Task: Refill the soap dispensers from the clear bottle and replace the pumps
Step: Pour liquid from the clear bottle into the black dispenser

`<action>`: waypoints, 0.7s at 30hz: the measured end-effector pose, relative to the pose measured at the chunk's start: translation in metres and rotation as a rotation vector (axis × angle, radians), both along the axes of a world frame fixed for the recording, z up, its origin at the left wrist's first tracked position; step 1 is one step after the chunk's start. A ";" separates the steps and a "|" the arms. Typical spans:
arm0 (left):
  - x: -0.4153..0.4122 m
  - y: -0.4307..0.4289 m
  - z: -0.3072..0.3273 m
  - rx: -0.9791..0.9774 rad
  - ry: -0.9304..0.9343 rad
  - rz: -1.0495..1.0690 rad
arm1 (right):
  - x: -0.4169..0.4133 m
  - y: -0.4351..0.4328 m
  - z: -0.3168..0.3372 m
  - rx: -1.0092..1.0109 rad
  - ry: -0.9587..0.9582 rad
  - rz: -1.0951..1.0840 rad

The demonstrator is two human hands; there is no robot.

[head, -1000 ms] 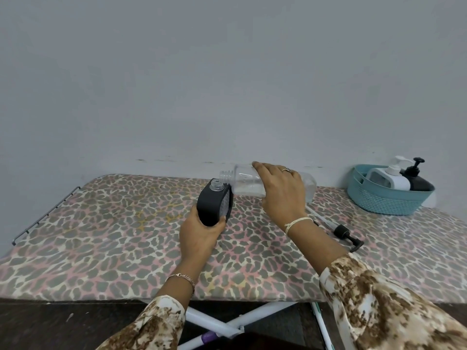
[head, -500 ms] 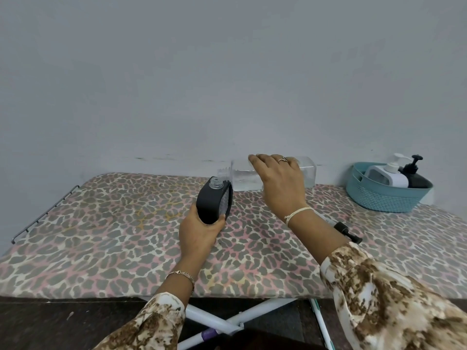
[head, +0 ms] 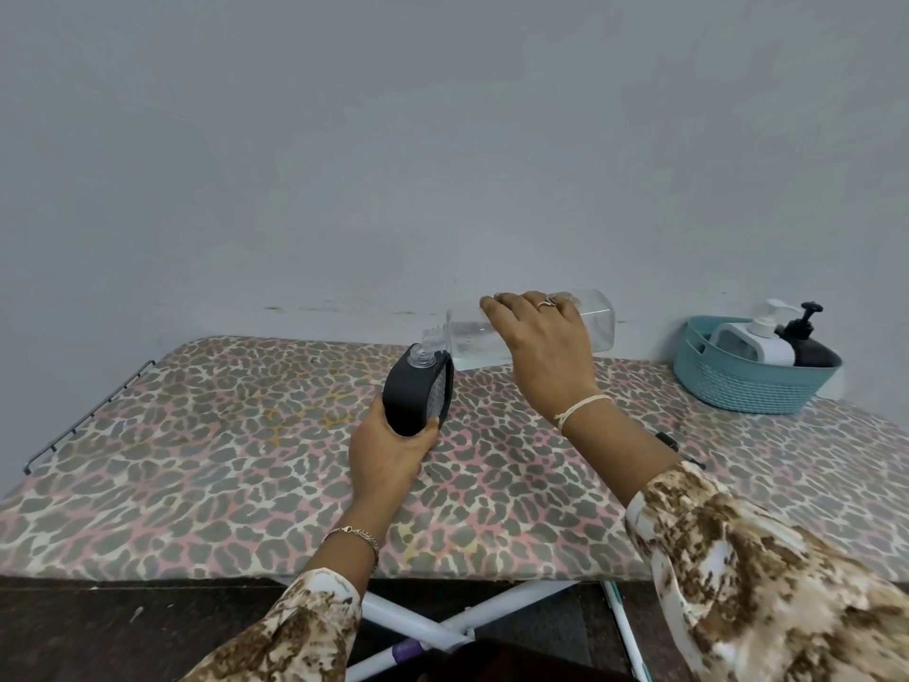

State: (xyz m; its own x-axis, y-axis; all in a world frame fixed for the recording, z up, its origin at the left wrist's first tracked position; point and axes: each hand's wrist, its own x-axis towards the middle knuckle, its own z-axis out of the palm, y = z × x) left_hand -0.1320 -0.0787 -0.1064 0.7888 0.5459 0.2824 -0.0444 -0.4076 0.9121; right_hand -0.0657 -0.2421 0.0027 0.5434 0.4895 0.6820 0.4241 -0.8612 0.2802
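Your left hand (head: 388, 452) curls its fingers round the black dispenser (head: 415, 391) at mid-board, neck open, while your right hand (head: 541, 337) grips the clear bottle (head: 597, 319), tipped with its mouth at that neck. Filling looks under way; its pump (head: 668, 440) lies unfitted to the right, and two pumped dispensers (head: 752, 344) wait in the far-right basket (head: 738, 386). Everything sits on a leopard-print board (head: 196, 435) against a grey wall (head: 442, 140).
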 end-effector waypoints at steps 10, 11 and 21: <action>0.000 0.000 0.001 0.000 0.009 0.004 | -0.002 0.000 0.002 -0.012 0.012 -0.004; 0.000 0.000 0.001 -0.002 0.011 0.004 | -0.001 0.000 0.002 -0.015 0.012 -0.007; 0.001 0.000 -0.002 -0.026 0.023 -0.001 | 0.000 0.001 0.003 -0.033 0.010 -0.009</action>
